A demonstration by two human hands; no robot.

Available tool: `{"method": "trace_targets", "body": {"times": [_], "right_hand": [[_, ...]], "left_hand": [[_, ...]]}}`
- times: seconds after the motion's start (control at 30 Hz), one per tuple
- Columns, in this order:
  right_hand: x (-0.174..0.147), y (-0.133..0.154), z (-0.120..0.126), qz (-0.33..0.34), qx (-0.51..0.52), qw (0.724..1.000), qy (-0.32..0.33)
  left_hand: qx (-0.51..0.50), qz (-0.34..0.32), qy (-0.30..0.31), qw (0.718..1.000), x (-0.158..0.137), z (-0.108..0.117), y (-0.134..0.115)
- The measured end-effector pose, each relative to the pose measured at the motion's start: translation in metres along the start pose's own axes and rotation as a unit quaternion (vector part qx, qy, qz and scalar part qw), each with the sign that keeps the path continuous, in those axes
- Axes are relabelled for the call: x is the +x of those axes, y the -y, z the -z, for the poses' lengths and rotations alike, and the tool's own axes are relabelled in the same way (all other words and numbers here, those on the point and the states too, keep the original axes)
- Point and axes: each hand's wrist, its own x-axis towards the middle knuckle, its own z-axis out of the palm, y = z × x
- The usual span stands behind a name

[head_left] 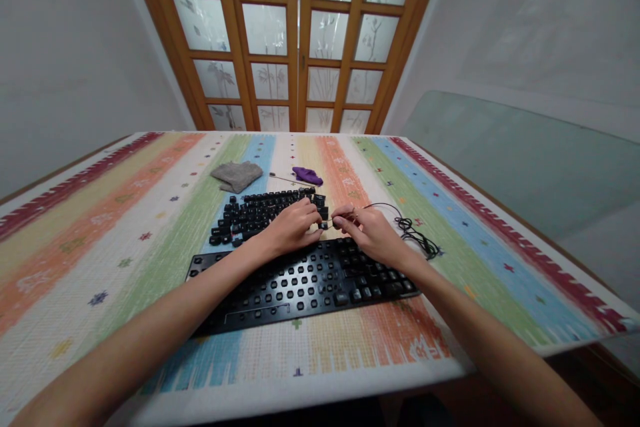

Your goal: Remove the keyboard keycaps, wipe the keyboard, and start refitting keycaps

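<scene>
My left hand (296,225) is closed in a pinch on a small black keycap (323,225), just above the keyboard's far edge. Facing it, my right hand (369,232) pinches a thin stick (331,219), mostly hidden by the fingers, whose end meets or nearly meets the keycap. Below both hands lies a black keyboard (300,280), bare of keycaps over its left and middle parts, with keys still on its right part. Loose black keycaps (250,213) stand in rows behind it, partly covered by my left hand.
A grey cloth (237,176), a purple cloth (307,175) and a thin stick with a dark tip (286,178) lie farther back. The keyboard's black cable (417,237) is bundled at the right. A striped tablecloth (165,240) covers the table; glazed wooden doors (295,60) stand beyond.
</scene>
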Motion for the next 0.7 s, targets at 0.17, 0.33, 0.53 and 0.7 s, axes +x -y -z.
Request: {"method": "trace_targets", "body": {"times": [0.17,0.33,0.53,0.7], "right_hand": [[-0.003,-0.002,0.001,-0.041,0.014,0.998,-0.034],[-0.003,-0.013,0.01,-0.137,0.165,0.975,-0.051],[-0.013,-0.019,0.023,-0.176,0.239,0.95,-0.094],[-0.036,0.009,0.034,-0.109,0.119,0.986,-0.044]], "left_hand": [[-0.072,-0.008,-0.029,0.997,-0.001,-0.006,0.004],[-0.157,-0.005,-0.086,0.984,-0.001,-0.003,0.003],[-0.118,0.021,-0.101,0.988,-0.003,0.002,0.009],[-0.017,0.023,0.003,1.0,-0.007,-0.007,0.015]]}}
